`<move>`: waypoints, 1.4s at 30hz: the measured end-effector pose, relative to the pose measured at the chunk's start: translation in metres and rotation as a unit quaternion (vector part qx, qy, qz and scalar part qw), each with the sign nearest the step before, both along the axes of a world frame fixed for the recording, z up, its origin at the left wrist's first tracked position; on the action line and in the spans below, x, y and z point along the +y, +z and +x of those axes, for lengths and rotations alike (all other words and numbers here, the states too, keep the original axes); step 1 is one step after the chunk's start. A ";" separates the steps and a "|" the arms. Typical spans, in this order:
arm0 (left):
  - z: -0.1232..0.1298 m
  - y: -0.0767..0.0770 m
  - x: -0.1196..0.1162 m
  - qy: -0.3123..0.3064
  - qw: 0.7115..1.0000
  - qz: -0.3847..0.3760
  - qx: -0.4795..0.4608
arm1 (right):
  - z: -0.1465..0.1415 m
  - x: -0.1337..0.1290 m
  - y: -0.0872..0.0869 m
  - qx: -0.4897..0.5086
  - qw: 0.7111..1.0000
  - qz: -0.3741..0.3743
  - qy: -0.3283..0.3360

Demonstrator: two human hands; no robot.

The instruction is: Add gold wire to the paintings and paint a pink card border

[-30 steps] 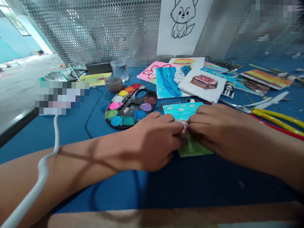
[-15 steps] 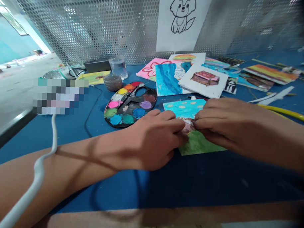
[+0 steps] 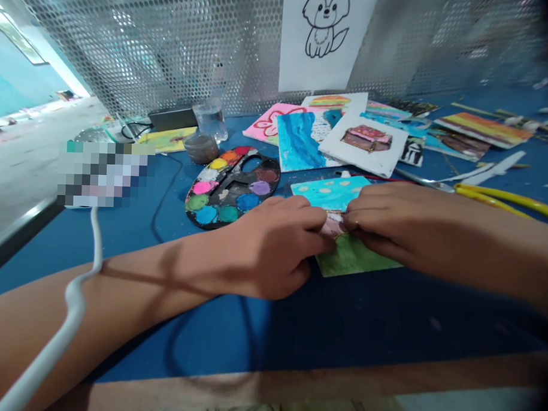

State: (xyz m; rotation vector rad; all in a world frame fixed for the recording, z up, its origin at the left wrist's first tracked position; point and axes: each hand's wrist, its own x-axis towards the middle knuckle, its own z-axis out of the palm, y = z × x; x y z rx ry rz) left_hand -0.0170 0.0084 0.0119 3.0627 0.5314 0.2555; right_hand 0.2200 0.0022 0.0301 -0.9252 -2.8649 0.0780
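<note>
Right hand [image 3: 385, 224] lower; painting [image 3: 332, 197] unmoved

It's the head-worn camera, peering forward and down from above the near edge of the tabletop [image 3: 364, 322], close in on the hands [image 3: 277, 247] at mid-frame, forearms [image 3: 131, 290] sweeping in from both sides, perforated screen [image 3: 171, 52] facing us behind.

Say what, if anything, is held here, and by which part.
It cannot be told: the left hand and right hand are curled over the middle of the small blue-and-green painting, hiding whatever may be pinched there.
</note>
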 end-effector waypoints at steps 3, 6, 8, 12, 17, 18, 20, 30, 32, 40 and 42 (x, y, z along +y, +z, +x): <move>0.001 -0.001 0.001 0.005 1.000 0.020 -0.006 | -0.002 0.002 -0.001 -0.008 1.000 0.005 -0.003; 0.002 -0.003 -0.001 0.001 0.997 0.080 -0.004 | 0.000 0.005 -0.002 -0.023 1.000 0.007 -0.011; 0.002 -0.004 -0.002 0.007 0.996 0.092 -0.018 | 0.003 0.006 -0.001 -0.028 0.999 0.000 -0.024; 0.001 -0.005 -0.003 0.021 0.997 0.079 -0.009 | 0.006 0.006 0.001 0.014 0.999 -0.032 -0.037; 0.000 -0.002 -0.002 0.022 0.999 0.049 0.005 | 0.002 0.006 0.002 0.045 0.997 -0.048 -0.049; 0.000 -0.002 -0.002 0.019 0.999 0.047 0.004 | 0.001 0.007 0.002 0.047 0.996 -0.052 -0.051; -0.001 -0.003 -0.002 0.018 0.999 0.048 0.001 | 0.002 0.009 0.002 0.043 0.996 -0.061 -0.057; 0.002 0.003 -0.002 0.017 0.999 0.036 0.011 | 0.010 0.020 0.003 -0.022 0.993 -0.065 -0.097; 0.003 0.005 -0.002 0.020 0.999 0.031 0.011 | 0.011 0.021 0.002 -0.027 0.993 -0.065 -0.098; 0.001 0.002 -0.003 0.013 0.999 0.036 0.000 | 0.007 0.017 0.001 -0.077 0.989 -0.056 -0.117; 0.002 0.001 -0.002 0.015 0.999 0.037 -0.003 | 0.005 0.012 0.001 -0.102 0.985 -0.040 -0.131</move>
